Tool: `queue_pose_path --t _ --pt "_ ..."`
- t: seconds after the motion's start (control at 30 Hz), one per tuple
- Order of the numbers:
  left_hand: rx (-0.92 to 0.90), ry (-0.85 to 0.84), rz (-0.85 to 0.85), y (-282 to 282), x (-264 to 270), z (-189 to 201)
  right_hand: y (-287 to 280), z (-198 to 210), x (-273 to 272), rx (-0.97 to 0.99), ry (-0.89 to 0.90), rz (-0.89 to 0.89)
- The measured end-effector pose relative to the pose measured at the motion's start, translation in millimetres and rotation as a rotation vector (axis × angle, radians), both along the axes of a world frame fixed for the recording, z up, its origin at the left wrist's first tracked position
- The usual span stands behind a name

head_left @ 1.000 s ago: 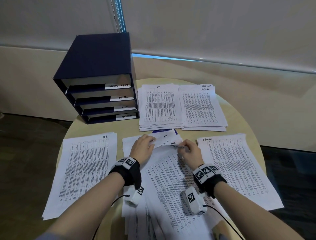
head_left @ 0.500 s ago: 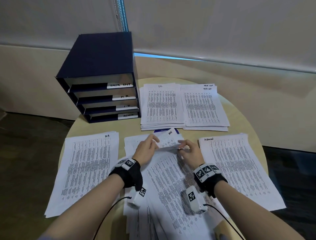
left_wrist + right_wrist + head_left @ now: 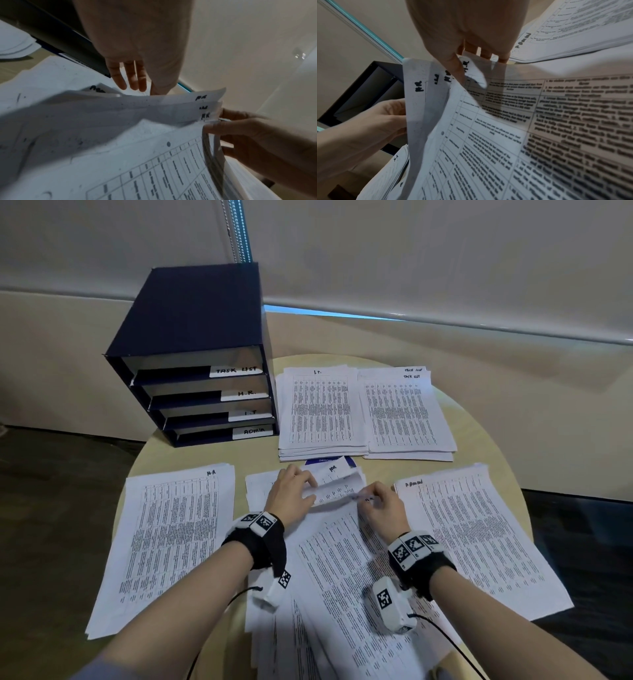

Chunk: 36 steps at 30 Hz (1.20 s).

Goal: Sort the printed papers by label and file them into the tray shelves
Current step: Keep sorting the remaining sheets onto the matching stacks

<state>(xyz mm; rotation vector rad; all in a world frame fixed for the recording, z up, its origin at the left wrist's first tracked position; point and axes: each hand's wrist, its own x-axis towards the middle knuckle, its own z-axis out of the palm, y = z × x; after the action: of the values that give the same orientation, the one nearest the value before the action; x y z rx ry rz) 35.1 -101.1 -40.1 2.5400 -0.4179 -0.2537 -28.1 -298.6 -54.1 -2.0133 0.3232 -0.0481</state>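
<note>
Table (image 3: 479, 419), round and pale wood-grained, carries everything. Dark blue tray shelves (image 3: 191, 313), boxy with four labelled slots, stand at its far left edge. Flat white stacks of printed papers lie around: I.T. stack (image 3: 322, 412) and task-list stack (image 3: 404, 412) at the far edge, H.R. stack (image 3: 171, 542) at the left edge, admin stack (image 3: 479, 542) at the right; bare wood shows between them. The middle pile (image 3: 342, 577) fans toward the near edge. The left hand (image 3: 289, 494) presses curled-back top sheets with straight fingers; the right hand (image 3: 383, 508) pinches a sheet corner. The wrist views alone show several lifted corners marked H.R.
</note>
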Motion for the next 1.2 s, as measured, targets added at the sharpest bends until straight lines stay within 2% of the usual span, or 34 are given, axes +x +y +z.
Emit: queue_pose_path --t 0.1,0.23,0.43,0.53,0.77,1.1,1.2 --pt "0.005 -0.014 -0.020 -1 0 5 1 3 1 -0.035 0.007 0.000" --pt "0.054 -0.132 -0.067 1 0 8 1 6 2 -0.020 -0.018 -0.001" --pt "0.236 -0.236 -0.195 4 4 12 3 6 6 -0.038 -0.041 -0.005" --pt "0.308 -0.213 -0.230 7 5 11 5 5 5 -0.031 -0.039 -0.009" --pt "0.102 -0.150 -0.245 11 -13 8 6 5 2 -0.020 -0.053 -0.063" --pt "-0.363 0.228 0.009 -1 -14 14 4 14 4 0.120 0.008 -0.142" --pt "-0.341 0.214 0.057 0 -7 10 5 17 4 0.130 0.014 -0.071"
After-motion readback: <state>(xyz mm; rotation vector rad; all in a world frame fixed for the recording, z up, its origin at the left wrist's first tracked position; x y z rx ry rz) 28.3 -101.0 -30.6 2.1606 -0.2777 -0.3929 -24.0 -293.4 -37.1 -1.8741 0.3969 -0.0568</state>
